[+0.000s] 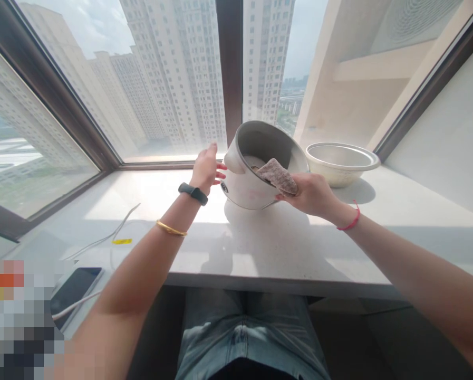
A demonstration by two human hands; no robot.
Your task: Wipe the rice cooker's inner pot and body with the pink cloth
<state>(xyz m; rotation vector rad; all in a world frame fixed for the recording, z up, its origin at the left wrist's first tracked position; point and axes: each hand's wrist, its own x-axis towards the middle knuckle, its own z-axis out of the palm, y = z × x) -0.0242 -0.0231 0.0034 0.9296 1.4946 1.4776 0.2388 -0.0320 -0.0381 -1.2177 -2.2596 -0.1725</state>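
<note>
Over the middle of the window ledge [426, 240], before the window post [232, 63], a pot [252, 191] is positioned between the left hand [206, 169], placed beside its left wall, and the right hand [314, 194], by which a cloth [278, 177] is held across its near rim. A basin [337, 177] is set on the ledge to the pot's right. A cable [119, 228] is laid at the left, with a phone [76, 289] placed nearer.

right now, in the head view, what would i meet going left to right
Phone, yellow strip, left hand, tilted pot, pale basin.
</note>
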